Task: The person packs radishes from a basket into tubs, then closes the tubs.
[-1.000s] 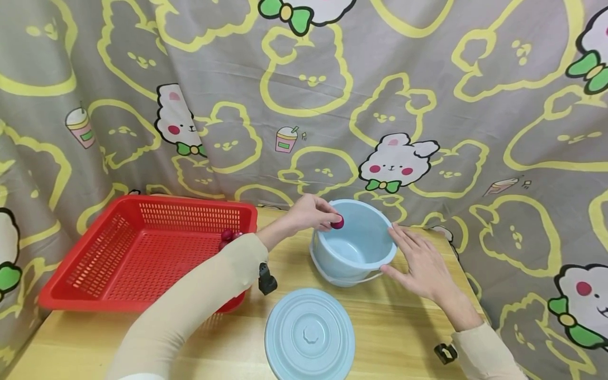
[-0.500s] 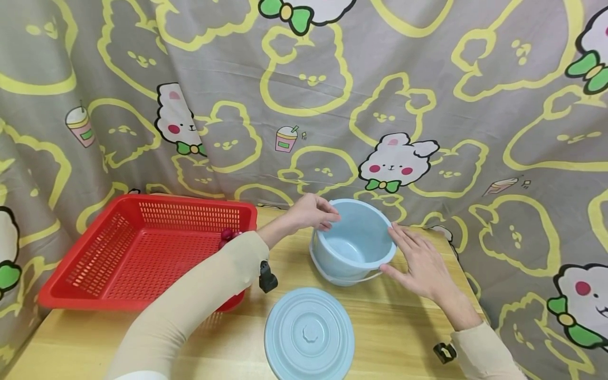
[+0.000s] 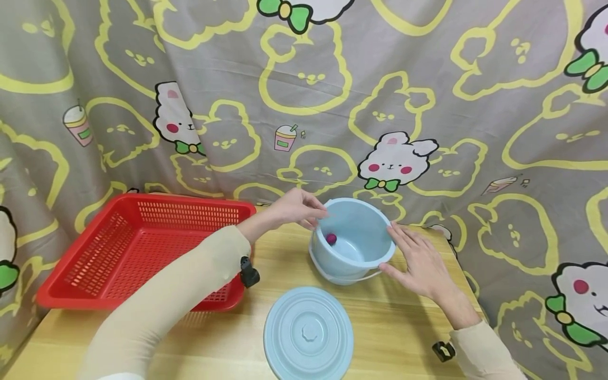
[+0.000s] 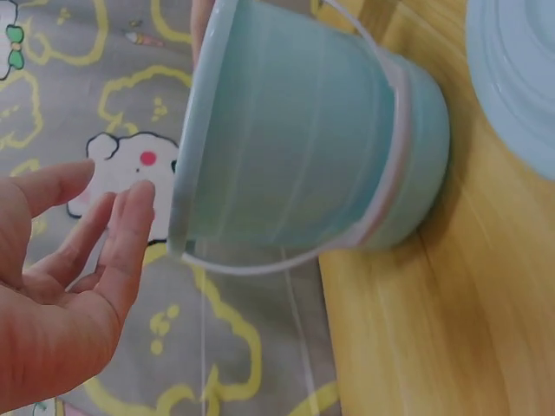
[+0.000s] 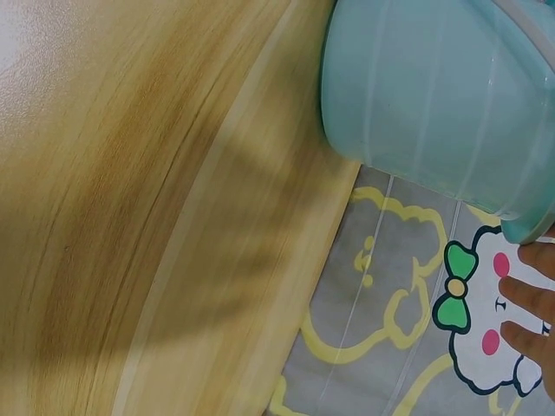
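Note:
A light blue bucket (image 3: 352,237) with a handle stands upright on the table. Inside, against its left wall, lies a small round magenta thing (image 3: 331,239), too small to name its kind. My left hand (image 3: 298,207) hovers at the bucket's left rim. In the left wrist view the same hand (image 4: 74,286) holds nothing, its fingers slightly bent and apart from the rim. Across the bucket, my right hand (image 3: 423,264) touches the right rim with extended fingers; its fingertips (image 5: 520,290) show at the edge of the right wrist view.
A red slotted plastic basket (image 3: 138,264) sits at the left, partly hidden by my left sleeve (image 3: 176,295). The round light blue lid (image 3: 309,332) lies flat in front of the bucket. Behind the wooden table (image 3: 394,338) hangs a patterned grey curtain (image 3: 228,68).
My left hand has let go of the small round magenta thing, which now lies in the bucket. That hand has since moved slightly left; the right hand has stayed put.

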`<state>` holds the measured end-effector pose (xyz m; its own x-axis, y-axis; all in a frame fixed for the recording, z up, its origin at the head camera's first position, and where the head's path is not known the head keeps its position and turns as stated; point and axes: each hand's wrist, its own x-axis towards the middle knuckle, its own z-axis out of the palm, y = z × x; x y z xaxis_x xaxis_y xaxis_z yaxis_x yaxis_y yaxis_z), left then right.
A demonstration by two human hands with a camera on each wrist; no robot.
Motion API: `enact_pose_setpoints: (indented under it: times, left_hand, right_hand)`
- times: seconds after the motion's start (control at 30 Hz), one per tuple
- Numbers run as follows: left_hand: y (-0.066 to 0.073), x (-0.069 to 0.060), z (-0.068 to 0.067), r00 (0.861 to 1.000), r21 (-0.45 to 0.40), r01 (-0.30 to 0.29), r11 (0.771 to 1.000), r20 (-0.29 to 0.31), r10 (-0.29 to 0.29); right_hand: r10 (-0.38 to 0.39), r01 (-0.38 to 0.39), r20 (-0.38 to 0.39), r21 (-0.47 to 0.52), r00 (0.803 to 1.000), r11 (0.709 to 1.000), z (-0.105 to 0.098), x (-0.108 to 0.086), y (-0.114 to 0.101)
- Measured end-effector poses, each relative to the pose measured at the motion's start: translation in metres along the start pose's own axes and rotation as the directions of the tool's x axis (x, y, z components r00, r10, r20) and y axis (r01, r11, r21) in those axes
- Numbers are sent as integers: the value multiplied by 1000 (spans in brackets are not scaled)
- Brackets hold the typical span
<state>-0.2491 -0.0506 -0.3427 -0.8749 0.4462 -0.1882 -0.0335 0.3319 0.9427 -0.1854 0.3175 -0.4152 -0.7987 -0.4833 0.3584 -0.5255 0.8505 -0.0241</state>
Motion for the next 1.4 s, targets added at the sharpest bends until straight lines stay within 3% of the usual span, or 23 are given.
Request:
enact_pose_setpoints:
  times: [0.37,0.7,1.1,1.4]
  left_hand:
    - [-8,-22,-37,1000,31,16,999,-26,-15]
    - [-15,-38,-70,997,-6,18,1000,-81,-19]
    - [-28,-61,-108,988,24,41,999,-152,-36]
    - [-44,-80,-132,974,63,94,994,-211,-79]
  right_hand:
    - [0,0,-7,-6,1000,1000,0,1,-1]
    - [4,-4,-2,-12,1000,1000,1,-1,-1]
    - [7,-7,-5,-11,1000,1000,0,-1,-1]
    - [14,-14,2,-9,1000,1000,0,0,-1]
